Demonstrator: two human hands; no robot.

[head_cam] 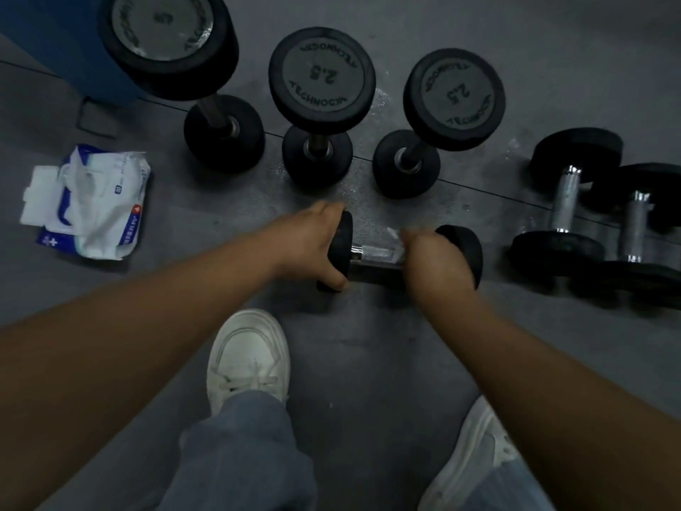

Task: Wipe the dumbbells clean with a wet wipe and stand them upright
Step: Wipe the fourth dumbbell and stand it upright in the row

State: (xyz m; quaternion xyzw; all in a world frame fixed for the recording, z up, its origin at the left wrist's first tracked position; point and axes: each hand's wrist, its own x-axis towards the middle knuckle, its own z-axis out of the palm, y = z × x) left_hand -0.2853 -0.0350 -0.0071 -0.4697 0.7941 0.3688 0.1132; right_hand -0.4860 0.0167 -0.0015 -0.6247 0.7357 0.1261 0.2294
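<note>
Grip of left hand (313, 245) clasps one head of the dumbbell (467, 248) lying on the floor (368, 344), right hand (435, 263) clenches a wet wipe (394, 236) round its handle, 3 upright dumbbells (320, 79) just behind, wipe packet (92, 201) left.

White sneakers (247, 359), blue box (55, 49), grey floor (368, 344)

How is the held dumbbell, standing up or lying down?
Lying down. The dumbbell points sideways, not up; the left hand grips one end, the right hand holds a wet wipe round its bar.
</note>
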